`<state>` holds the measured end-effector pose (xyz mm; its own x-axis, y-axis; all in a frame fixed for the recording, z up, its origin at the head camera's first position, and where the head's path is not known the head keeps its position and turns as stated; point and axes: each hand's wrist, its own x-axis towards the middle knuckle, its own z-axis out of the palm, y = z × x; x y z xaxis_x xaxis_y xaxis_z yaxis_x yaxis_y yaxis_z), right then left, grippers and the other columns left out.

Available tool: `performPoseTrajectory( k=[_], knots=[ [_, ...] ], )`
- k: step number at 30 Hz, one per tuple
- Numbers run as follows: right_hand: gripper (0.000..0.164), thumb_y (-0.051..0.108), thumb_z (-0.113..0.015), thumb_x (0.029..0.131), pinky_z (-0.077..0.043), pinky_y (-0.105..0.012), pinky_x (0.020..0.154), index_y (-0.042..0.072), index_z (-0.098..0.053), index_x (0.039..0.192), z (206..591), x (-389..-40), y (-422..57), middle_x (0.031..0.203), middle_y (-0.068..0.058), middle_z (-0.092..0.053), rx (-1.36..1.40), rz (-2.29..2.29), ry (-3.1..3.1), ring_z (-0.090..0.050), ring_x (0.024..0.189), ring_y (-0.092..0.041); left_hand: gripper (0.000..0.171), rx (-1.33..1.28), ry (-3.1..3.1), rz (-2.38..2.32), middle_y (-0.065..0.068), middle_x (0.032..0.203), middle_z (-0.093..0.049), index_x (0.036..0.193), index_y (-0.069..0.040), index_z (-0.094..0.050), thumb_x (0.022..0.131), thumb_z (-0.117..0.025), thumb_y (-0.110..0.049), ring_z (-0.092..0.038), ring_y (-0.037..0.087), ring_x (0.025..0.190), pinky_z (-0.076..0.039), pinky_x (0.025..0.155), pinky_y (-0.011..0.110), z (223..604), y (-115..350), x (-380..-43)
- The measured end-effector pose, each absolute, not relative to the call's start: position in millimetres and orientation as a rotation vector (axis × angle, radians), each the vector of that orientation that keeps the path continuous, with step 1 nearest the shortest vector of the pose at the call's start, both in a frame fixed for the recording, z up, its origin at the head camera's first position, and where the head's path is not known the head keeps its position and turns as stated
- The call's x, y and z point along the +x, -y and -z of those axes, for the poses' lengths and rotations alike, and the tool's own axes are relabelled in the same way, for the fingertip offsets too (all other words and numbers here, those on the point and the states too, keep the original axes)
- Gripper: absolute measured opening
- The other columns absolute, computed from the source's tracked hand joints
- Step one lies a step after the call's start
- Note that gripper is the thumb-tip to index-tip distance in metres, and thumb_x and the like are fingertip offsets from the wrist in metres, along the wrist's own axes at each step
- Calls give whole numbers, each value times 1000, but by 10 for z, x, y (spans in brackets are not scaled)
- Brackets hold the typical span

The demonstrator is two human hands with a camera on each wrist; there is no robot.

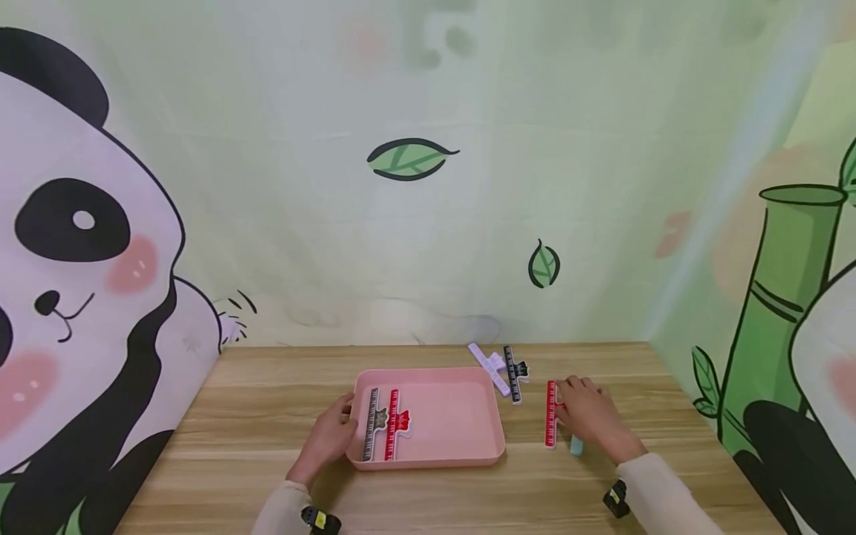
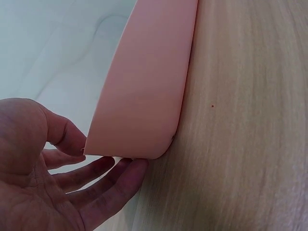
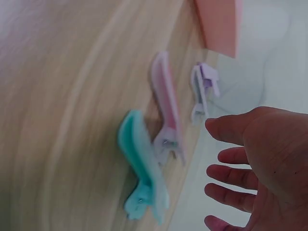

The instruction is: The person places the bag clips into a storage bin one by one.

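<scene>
My left hand (image 1: 329, 431) grips the left side of a pink tray (image 1: 455, 466), thumb at the rim and fingers along the outer wall (image 2: 139, 96). Inside the tray lie a grey-black ruler clip (image 1: 371, 431) and a red ruler clip (image 1: 391, 427), side by side. Over on the right, my right hand (image 1: 588, 409) hovers with fingers apart and nothing held, overlapping a second red ruler clip (image 1: 550, 416) in the head view. Beside that one is a teal clip (image 3: 142, 163), mostly hidden under the hand in the head view.
Behind the tray's right corner, a purple ruler clip (image 1: 488, 368) and a black ruler clip (image 1: 513, 377) lie close together on the wooden table (image 1: 267, 394). A printed cloth backdrop (image 1: 301, 223) rises along the table's back edge.
</scene>
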<state>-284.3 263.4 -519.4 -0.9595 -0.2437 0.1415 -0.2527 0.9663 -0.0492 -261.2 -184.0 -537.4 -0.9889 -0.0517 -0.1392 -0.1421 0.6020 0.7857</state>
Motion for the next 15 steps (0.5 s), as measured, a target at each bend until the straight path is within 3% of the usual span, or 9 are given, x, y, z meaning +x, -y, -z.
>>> performPoseTrajectory(
  k=[15],
  knots=[
    [41,26,-68,89,-43,-63,85,1,-63,120,5320,-2809,-2667,118,-18,-64,417,11,3066,-57,112,-39,55,-140,-2738,-1337,26,138,-52,151,-3,-34,98,-48,-13,-57,39,118,-47,99,56,5378,1850,-2603]
  ],
)
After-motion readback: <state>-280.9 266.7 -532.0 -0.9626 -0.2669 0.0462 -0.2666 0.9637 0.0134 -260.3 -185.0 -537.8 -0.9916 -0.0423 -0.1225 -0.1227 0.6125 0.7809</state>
